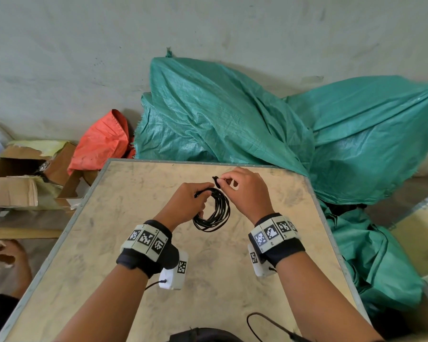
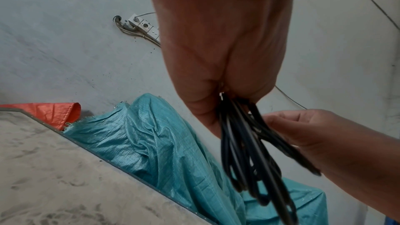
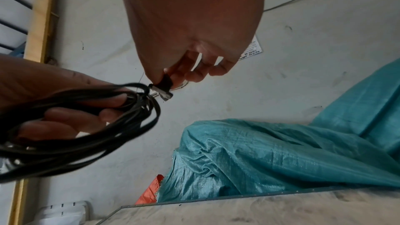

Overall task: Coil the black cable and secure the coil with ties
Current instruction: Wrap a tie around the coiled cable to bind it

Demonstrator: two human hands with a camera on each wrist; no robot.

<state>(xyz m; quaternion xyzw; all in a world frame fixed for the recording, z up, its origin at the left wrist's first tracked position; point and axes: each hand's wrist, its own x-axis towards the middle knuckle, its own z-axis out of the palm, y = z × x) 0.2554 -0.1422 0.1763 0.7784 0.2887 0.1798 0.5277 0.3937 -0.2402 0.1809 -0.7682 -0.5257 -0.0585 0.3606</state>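
The black cable (image 1: 214,211) is wound into a round coil of several loops and held above the wooden table (image 1: 124,245). My left hand (image 1: 187,202) grips the coil's upper left side, fingers curled through the loops; the bundle (image 2: 244,151) hangs blurred below that palm. My right hand (image 1: 242,186) pinches a short black tie (image 1: 217,181) at the top of the coil. In the right wrist view thumb and forefinger hold the tie strap (image 3: 165,81), whose grey end (image 3: 163,94) sticks out beside the cable (image 3: 86,122).
Green tarpaulin (image 1: 232,114) is heaped behind and to the right of the table. A red sack (image 1: 101,141) and open cardboard boxes (image 1: 22,174) lie to the left. Another thin black cord (image 1: 265,324) loops at the table's near edge.
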